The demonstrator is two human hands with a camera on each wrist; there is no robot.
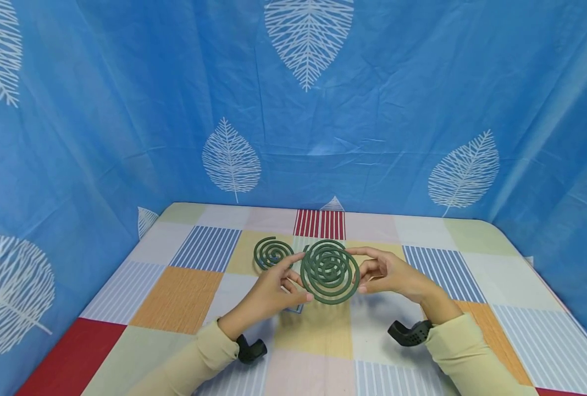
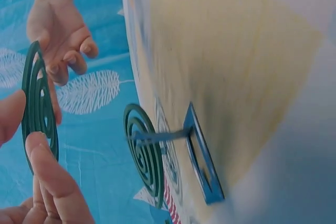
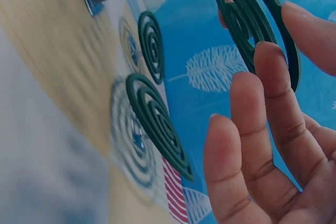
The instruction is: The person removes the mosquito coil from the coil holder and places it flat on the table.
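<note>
A green mosquito coil (image 1: pixel 330 301) is held up over the table between both hands. My left hand (image 1: pixel 273 289) pinches its left edge with thumb and fingers. At the right edge, my right hand (image 1: pixel 386 272) has the rim between thumb and a finger, its other fingers spread in the right wrist view. Behind it, a second coil (image 3: pixel 157 121) is raised on the table and largely overlapped in the head view. Farther left stands a third coil (image 1: pixel 256 255). A small metal stand (image 2: pixel 211 195) with an upright prong sits beneath my left hand.
The table wears a patchwork cloth (image 1: pixel 175 300) of coloured squares. Blue sheets (image 1: pixel 372 121) with white leaf prints rise behind it and at both sides. A black wrist mount (image 1: pixel 251 350) is on the left wrist, another (image 1: pixel 409 334) on the right.
</note>
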